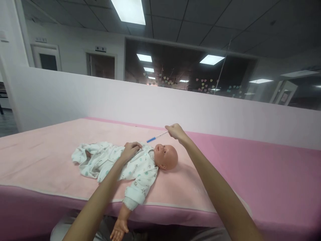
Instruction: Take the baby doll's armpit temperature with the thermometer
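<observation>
Peach cloth, a broad sheet point(45, 150) of it over the pink bed point(276, 177), and on it lies the doll point(136, 170), on its back, head point(169, 157) to the right, legs away to the left. It's dressed in a pale patterned outfit point(145, 179), one sleeved arm point(134, 195) flung over the near edge, the bare doll hand point(120, 229) dangling below. Here's the left hand point(130, 150), laid across the doll's chest, fingers together and slightly bent; from this angle it's hard to say whether the fingertips pinch any cloth. And up on the other side, the right hand point(176, 131) is closed on a slender stick point(160, 135), gripping one end, with the blue end point(151, 139) slanting down to the left. That tip hangs just above the doll's shoulder, apart from the left hand, the right fist beyond the head and above the bed. Behind it all runs a low white wall point(150, 103), then a dark window point(180, 72) with heart-shaped stickers point(204, 85), ceiling light point(130, 11) glowing overhead.
</observation>
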Tool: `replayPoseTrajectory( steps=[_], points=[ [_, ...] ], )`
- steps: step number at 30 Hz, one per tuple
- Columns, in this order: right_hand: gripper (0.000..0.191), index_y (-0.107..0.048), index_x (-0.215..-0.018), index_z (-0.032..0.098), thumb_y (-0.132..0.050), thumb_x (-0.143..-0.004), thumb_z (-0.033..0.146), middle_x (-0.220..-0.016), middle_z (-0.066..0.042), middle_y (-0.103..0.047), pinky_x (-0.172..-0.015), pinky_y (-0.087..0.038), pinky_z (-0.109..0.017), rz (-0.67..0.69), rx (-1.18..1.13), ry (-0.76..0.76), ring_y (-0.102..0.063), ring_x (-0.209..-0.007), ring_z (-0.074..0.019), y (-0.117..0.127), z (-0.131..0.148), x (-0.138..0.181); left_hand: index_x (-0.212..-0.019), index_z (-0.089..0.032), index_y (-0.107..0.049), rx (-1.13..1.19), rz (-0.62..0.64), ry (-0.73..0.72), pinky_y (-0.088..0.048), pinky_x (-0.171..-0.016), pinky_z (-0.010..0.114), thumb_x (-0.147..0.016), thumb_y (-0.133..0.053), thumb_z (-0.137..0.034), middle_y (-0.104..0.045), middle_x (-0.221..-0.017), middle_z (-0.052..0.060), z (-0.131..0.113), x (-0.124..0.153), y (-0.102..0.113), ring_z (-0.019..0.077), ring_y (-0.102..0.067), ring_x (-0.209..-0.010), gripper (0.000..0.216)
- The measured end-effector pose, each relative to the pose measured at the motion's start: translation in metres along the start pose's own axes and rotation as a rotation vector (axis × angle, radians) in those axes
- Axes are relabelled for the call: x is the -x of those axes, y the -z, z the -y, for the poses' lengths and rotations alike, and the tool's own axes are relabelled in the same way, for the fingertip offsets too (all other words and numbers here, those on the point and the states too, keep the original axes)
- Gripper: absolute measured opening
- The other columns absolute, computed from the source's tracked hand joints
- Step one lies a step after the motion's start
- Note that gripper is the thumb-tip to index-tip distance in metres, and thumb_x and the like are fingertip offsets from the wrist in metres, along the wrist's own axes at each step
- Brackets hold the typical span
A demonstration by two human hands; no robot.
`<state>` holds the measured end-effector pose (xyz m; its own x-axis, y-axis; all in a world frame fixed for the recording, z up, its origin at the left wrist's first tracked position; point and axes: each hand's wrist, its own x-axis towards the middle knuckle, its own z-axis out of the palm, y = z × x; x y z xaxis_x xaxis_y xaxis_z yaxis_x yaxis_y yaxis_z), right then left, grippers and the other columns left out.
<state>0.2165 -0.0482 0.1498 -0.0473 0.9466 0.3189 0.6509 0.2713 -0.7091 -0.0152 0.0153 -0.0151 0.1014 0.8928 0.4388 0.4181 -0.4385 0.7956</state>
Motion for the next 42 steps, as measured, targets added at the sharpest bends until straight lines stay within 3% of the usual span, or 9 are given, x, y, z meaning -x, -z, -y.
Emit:
replayPoseTrajectory(
  steps=[9,15,22,31,39,42],
  points=[
    [0.043,-0.021,-0.044,0.020,-0.044,-0.078,0.035,-0.040,0.007,-0.020,-0.041,-0.018,-0.021,0.012,-0.069,0.209,-0.017,-0.039,-0.0050,0.000,0.028,0.025,-0.075,-0.016,-0.067,-0.028,-0.024,-0.029,-0.038,-0.062,0.025,-0.068,-0.046,-0.029,-0.060,-0.060,0.000,-0.004,0.004,0.000,0.0157,-0.051,-0.062,0.026],
    [0.039,-0.029,-0.042,0.020,-0.044,-0.077,0.027,-0.040,0.005,-0.031,-0.041,-0.019,-0.022,-0.083,0.057,0.113,-0.023,-0.038,-0.0058,-0.001,0.023,0.011,-0.075,-0.017,-0.067,0.003,0.000,-0.020,-0.038,-0.062,0.026,-0.068,-0.046,-0.029,-0.063,-0.067,0.002,0.000,0.002,0.000,0.0171,-0.054,-0.066,0.025],
    [0.036,-0.032,-0.046,0.020,-0.044,-0.079,0.029,-0.038,0.007,-0.028,-0.039,-0.017,-0.021,0.098,-0.191,0.014,-0.021,-0.035,-0.0050,-0.002,0.020,0.004,-0.076,-0.016,-0.067,0.006,-0.001,-0.011,-0.036,-0.057,0.024,-0.068,-0.046,-0.027,-0.060,-0.061,0.000,0.000,0.001,0.000,0.0148,-0.050,-0.059,0.025],
    [0.036,-0.037,-0.045,0.018,-0.047,-0.078,0.030,-0.038,0.006,-0.031,-0.038,-0.018,-0.021,0.077,-0.110,0.062,-0.022,-0.034,-0.0034,0.000,0.025,0.009,-0.075,-0.015,-0.067,-0.004,-0.003,-0.017,-0.034,-0.053,0.023,-0.067,-0.046,-0.026,-0.056,-0.056,0.000,-0.003,0.002,0.000,0.0133,-0.047,-0.055,0.025],
    [0.038,-0.033,-0.044,0.019,-0.047,-0.079,0.027,-0.033,0.009,-0.023,-0.036,-0.013,-0.019,0.184,-0.322,0.028,-0.016,-0.033,-0.0028,-0.002,0.033,0.011,-0.075,-0.015,-0.067,0.003,-0.007,-0.020,-0.034,-0.053,0.023,-0.067,-0.046,-0.026,-0.055,-0.054,-0.002,-0.005,0.003,0.000,0.0128,-0.046,-0.053,0.025],
    [0.040,-0.030,-0.044,0.020,-0.048,-0.080,0.027,-0.033,0.009,-0.020,-0.035,-0.013,-0.019,0.285,-0.428,0.025,-0.014,-0.033,-0.0027,-0.001,0.036,0.015,-0.076,-0.016,-0.067,-0.003,-0.004,-0.013,-0.034,-0.052,0.023,-0.067,-0.046,-0.026,-0.054,-0.054,-0.002,-0.004,0.003,0.000,0.0123,-0.045,-0.051,0.026]
  ],
)
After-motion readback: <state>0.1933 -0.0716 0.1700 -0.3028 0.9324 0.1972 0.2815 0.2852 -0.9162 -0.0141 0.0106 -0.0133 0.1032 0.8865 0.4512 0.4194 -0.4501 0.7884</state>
